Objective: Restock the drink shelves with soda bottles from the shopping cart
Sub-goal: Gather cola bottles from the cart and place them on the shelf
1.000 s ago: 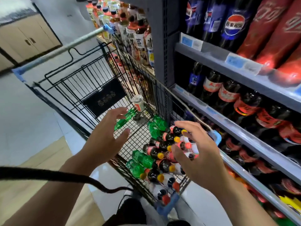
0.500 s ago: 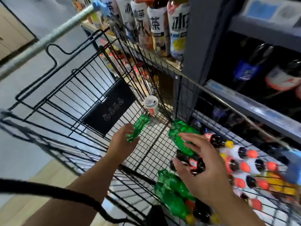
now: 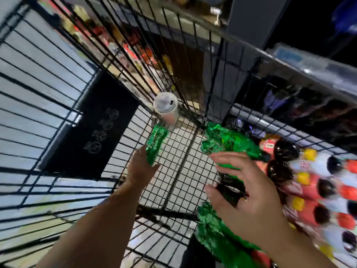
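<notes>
While the left hand (image 3: 142, 167) grips a green bottle (image 3: 156, 140) low in the cart (image 3: 173, 171), the right hand (image 3: 251, 194), fingers (image 3: 228, 156) spread over a dark bottle (image 3: 229, 190), should wrap its body squarely before lifting.

Green bottles (image 3: 228, 144) — black wire cart (image 3: 173, 171)

Left hand (image 3: 142, 168): lay stretched forward, fingers hidden.
Right hand (image 3: 249, 192): hovered palm down, fingers spread and straight.
</notes>
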